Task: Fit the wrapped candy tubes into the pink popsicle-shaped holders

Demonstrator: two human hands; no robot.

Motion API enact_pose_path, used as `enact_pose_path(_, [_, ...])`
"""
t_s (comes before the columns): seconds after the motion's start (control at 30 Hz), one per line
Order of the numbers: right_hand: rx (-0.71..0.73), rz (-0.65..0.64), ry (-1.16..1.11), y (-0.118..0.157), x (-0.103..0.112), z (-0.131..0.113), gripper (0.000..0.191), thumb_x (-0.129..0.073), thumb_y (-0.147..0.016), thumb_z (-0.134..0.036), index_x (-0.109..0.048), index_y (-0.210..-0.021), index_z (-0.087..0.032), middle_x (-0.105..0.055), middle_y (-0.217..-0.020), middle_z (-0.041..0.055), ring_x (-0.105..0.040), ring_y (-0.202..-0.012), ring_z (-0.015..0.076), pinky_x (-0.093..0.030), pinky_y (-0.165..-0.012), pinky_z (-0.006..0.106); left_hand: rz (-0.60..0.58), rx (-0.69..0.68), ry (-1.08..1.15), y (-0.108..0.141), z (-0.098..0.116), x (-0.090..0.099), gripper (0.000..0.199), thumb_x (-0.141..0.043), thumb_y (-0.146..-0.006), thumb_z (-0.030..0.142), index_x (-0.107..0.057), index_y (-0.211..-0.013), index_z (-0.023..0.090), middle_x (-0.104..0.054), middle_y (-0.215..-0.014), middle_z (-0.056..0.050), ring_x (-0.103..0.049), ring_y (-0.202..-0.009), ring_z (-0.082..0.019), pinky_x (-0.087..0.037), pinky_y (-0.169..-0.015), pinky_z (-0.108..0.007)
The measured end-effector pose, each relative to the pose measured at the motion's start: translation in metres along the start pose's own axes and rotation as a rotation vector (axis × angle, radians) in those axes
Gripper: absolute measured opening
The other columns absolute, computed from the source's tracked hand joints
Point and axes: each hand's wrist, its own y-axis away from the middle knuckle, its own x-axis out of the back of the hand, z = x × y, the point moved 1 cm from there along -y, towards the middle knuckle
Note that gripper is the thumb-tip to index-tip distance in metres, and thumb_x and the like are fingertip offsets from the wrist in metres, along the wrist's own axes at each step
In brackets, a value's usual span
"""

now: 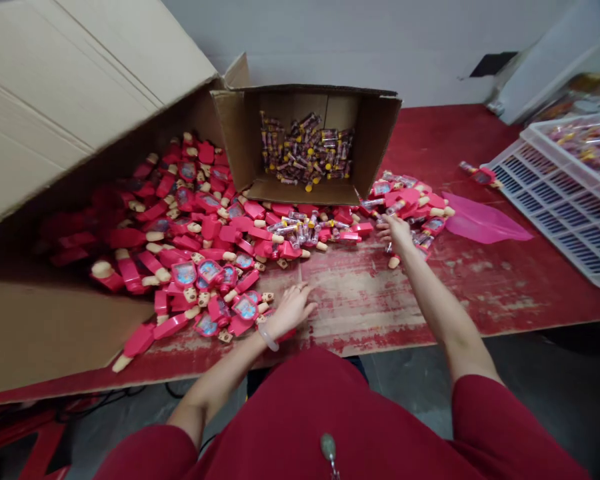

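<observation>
Head view: left hand (293, 309) loosely spread beside red toys (211, 228); right hand (396, 230) at smaller pile (411, 197), grip unclear.

Crate (560, 200) cut off, grip unclear in right hand (396, 230)

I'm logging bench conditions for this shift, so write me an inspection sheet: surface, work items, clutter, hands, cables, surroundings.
Surface: red table, paint worn pale along the front middle.
Work items: pink pieces with pale ends, heaped at the mouth of the large cardboard box; yellow-capped tubes inside the smaller cardboard box.
Clutter: pink leaf-shaped sheet beside the right-hand pile.
Left hand: fingers loosely open, at the heap's near edge; no held item seen.
Right hand: fingers at the right-hand pile; grip unclear.
Cables: dark cables below the table's front left.
Surroundings: grey wall behind; white slatted crate at far right; grey floor.
</observation>
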Motion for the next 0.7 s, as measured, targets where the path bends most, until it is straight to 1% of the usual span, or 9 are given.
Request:
enact_pose_path(0.07, [0.156,-0.073,0.206,0.002,-0.032,-0.008,0.05,-0.07,-0.078,-0.048,-0.059,-0.114,-0.015,-0.068,-0.1,0.0126,-0.066,-0.085,0.0243,-0.054,-0.073,0.036,-0.053,0.005,0.011,0.002,0.004,-0.009,0.045,-0.054,-0.099,0.033,-0.051,-0.141,0.016,-0.051,-0.148,-0.016,-0.049,-0.136,-0.03,-0.041,-0.113,-0.046])
enact_pose_path(0.1, [0.252,-0.095,0.351,0.006,-0.049,-0.009,0.057,-0.072,-0.077,-0.048,-0.059,-0.121,-0.015,-0.067,-0.114,0.0163,-0.064,-0.102,0.0293,-0.053,-0.087,0.043,-0.068,0.006,0.017,0.002,0.006,-0.012,0.045,-0.054,-0.099,0.033,-0.052,-0.14,0.016,-0.052,-0.147,-0.015,-0.05,-0.135,-0.03,-0.041,-0.112,-0.046])
enact_pose_path(0.17, [0.364,-0.101,0.638,0.013,-0.079,-0.008,0.071,-0.073,-0.077,-0.051,-0.053,-0.135,-0.016,-0.051,-0.142,0.0217,-0.045,-0.133,0.0396,-0.039,-0.106,0.058,-0.076,0.0,0.028,0.002,0.007,-0.017,0.043,-0.054,-0.099,0.034,-0.053,-0.138,0.017,-0.053,-0.146,-0.014,-0.052,-0.133,-0.029,-0.042,-0.111,-0.045])
enact_pose_path(0.23, [0.323,-0.102,0.822,0.016,-0.096,-0.005,0.081,-0.069,-0.08,-0.058,-0.044,-0.145,-0.018,-0.032,-0.157,0.0237,-0.024,-0.145,0.0462,-0.027,-0.109,0.069,-0.073,-0.01,0.045,0.002,0.006,-0.017,0.042,-0.054,-0.099,0.034,-0.053,-0.138,0.018,-0.053,-0.146,-0.014,-0.053,-0.132,-0.029,-0.042,-0.111,-0.046])
enact_pose_path(0.27, [0.286,-0.108,0.863,0.015,-0.1,-0.002,0.084,-0.066,-0.081,-0.06,-0.039,-0.148,-0.018,-0.027,-0.16,0.0243,-0.019,-0.147,0.0473,-0.024,-0.108,0.073,-0.074,-0.012,0.057,0.001,0.005,-0.017,0.042,-0.054,-0.099,0.034,-0.053,-0.138,0.018,-0.054,-0.146,-0.014,-0.053,-0.132,-0.029,-0.042,-0.111,-0.045])
enact_pose_path(0.33, [0.255,-0.126,0.888,0.015,-0.1,0.002,0.083,-0.062,-0.084,-0.062,-0.035,-0.149,-0.017,-0.027,-0.158,0.0254,-0.022,-0.145,0.0464,-0.025,-0.106,0.074,-0.078,-0.007,0.076,0.0,0.002,-0.014,0.042,-0.054,-0.099,0.034,-0.053,-0.138,0.018,-0.056,-0.144,-0.013,-0.054,-0.131,-0.029,-0.043,-0.11,-0.045])
enact_pose_path(0.47, [0.32,-0.144,0.944,0.031,-0.09,0.014,0.062,-0.056,-0.089,-0.054,-0.048,-0.138,-0.019,-0.041,-0.149,0.0223,-0.034,-0.135,0.0422,-0.033,-0.103,0.068,-0.091,0.006,0.097,-0.01,0.001,-0.013,0.041,-0.055,-0.098,0.033,-0.054,-0.136,0.016,-0.06,-0.138,-0.014,-0.056,-0.129,-0.029,-0.043,-0.11,-0.044])
enact_pose_path(0.57, [0.35,-0.155,1.004,0.063,-0.088,0.027,0.051,-0.052,-0.092,-0.051,-0.058,-0.13,-0.019,-0.048,-0.143,0.0195,-0.033,-0.135,0.0416,-0.035,-0.104,0.065,-0.086,0.008,0.131,-0.022,0.005,-0.019,0.04,-0.055,-0.098,0.034,-0.055,-0.134,0.016,-0.061,-0.136,-0.014,-0.057,-0.128,-0.028,-0.044,-0.11,-0.043])
enact_pose_path(0.7, [0.423,-0.196,0.936,0.119,-0.102,0.047,0.043,-0.048,-0.096,-0.049,-0.064,-0.124,-0.02,-0.054,-0.138,0.0168,-0.033,-0.136,0.0387,-0.037,-0.106,0.059,-0.047,0.044,0.163,-0.036,0.012,-0.029,0.05,-0.057,-0.095,0.034,-0.048,-0.141,0.015,-0.055,-0.143,-0.018,-0.055,-0.131,-0.032,-0.044,-0.11,-0.047])
